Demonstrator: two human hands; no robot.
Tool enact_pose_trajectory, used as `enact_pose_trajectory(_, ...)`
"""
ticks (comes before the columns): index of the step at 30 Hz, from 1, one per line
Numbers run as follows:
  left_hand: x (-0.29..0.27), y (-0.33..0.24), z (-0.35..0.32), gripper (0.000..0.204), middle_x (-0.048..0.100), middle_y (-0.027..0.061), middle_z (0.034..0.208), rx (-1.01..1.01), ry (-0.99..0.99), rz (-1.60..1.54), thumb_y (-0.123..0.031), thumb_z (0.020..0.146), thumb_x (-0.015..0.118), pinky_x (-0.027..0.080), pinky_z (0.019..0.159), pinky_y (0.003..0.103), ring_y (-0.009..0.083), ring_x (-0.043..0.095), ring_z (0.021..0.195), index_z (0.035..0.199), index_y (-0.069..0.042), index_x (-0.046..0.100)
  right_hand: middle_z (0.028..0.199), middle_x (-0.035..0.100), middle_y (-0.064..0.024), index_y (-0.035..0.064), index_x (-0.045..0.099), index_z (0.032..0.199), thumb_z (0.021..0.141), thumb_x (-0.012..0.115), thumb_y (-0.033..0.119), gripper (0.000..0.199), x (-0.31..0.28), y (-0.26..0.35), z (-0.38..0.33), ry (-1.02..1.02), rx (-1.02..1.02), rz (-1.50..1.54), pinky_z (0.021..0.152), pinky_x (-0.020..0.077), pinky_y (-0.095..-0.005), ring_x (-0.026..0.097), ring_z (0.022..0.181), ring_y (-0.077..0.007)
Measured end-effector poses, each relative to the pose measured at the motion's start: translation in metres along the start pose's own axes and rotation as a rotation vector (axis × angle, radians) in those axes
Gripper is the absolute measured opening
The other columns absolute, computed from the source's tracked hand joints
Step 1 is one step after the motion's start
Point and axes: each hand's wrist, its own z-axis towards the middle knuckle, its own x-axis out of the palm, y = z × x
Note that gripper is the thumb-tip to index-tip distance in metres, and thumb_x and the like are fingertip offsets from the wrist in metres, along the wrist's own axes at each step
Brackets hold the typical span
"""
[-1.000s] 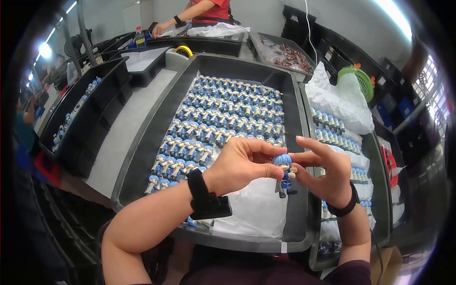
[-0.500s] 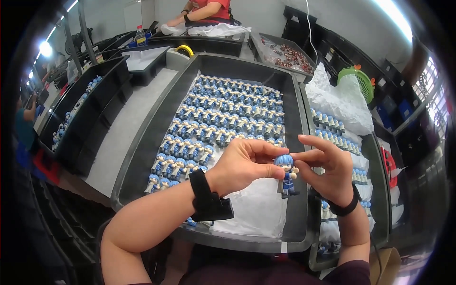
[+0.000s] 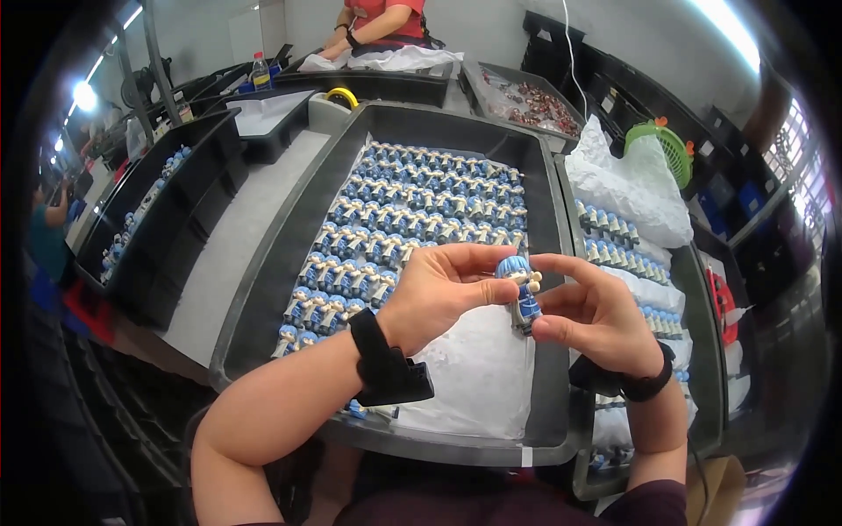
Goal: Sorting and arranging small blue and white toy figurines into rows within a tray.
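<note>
– Figure (image 3: 528,302) has shifted up and slightly left since the last frame; right hand (image 3: 605,320) turned, thumb now by its legs.
– Grip?
– Left hand (image 3: 443,289) pinches it at the head, thumb in front. Right is half curled round the other side; can't tell if it's gripping.
– Where's that?
– In the air, above the right part of a big dark tray (image 3: 551,219) with a white sheet (image 3: 478,377) and rows of small figures (image 3: 386,219).
– Rest of the room?
– Pale tabletop (image 3: 237,219) and long black bin (image 3: 197,206) left. Second tray (image 3: 707,351) right, green basket (image 3: 672,162) beyond. Co-worker in a red top (image 3: 386,19) at the far side.
– Labels?
– Yellow one on the bottle (image 3: 260,74), too small to read. White tag (image 3: 526,457) on the tray's front rim.
– Figure's looks?
– Blue hair, blue outfit, pale raised hand, dark shoes. Leans a bit.
</note>
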Motion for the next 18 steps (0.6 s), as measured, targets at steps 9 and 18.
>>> enact_pose_trajectory(9, -0.002, 0.001, 0.003, 0.034, 0.054, 0.014, 0.107, -0.02, 0.059, -0.094, 0.003, 0.083, 0.045, 0.045, 0.086, 0.03, 0.0195, 0.056, 0.094, 0.117, 0.001, 0.045, 0.085, 0.061, -0.0154, -0.0046, 0.036, 0.118, 0.079, 0.06, 0.012, 0.048, -0.012, -0.002, 0.004, -0.015, 0.056, 0.083, 0.066, 0.0493, -0.0254, 0.06, 0.077, -0.017)
enact_pose_trajectory(18, -0.003, 0.003, 0.003, 0.031, 0.057, 0.0132, 0.102, -0.057, 0.026, -0.008, -0.002, 0.084, 0.047, 0.048, 0.081, 0.029, 0.0186, 0.058, 0.09, 0.114, 0.002, 0.047, 0.084, 0.061, -0.0148, -0.0053, 0.037, 0.117, 0.08, 0.058, 0.013, 0.046, -0.012, -0.005, 0.008, -0.031, 0.086, 0.104, 0.062, 0.0508, -0.0251, 0.062, 0.074, -0.0184)
